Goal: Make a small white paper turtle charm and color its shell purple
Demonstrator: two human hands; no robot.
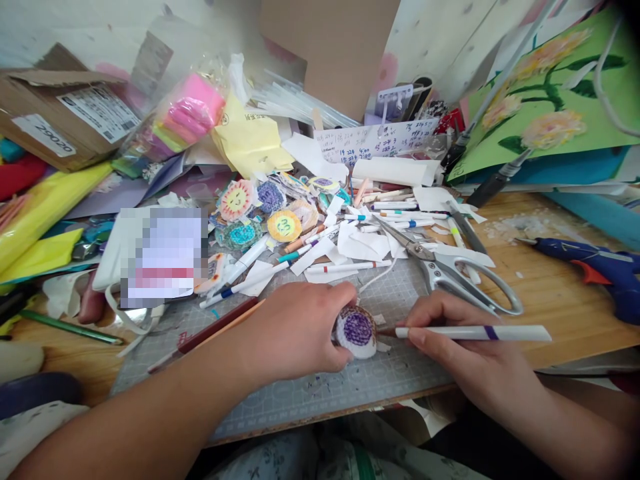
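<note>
My left hand [305, 330] is closed around a small rounded piece [356, 331], white with a purple textured disc on its face and some brown along its top edge. Between the fingers of my right hand [463, 340] is a white marker pen [520, 333] with a purple band. Its brownish tip points left and meets, or nearly meets, the piece's right side. Both hands are over the grey cutting mat [280, 400]. Silver scissors [435, 260] lie just beyond my right hand, blades spread. Farther back is a pile of colourful round decorated pieces [284, 225].
Loose markers [350, 267] and white paper scraps [363, 240] cover the back of the mat. A blue glue gun [595, 260] lies at the right. To the left are a pixelated screen [163, 257], a green pencil [73, 327] and a cardboard box [60, 113].
</note>
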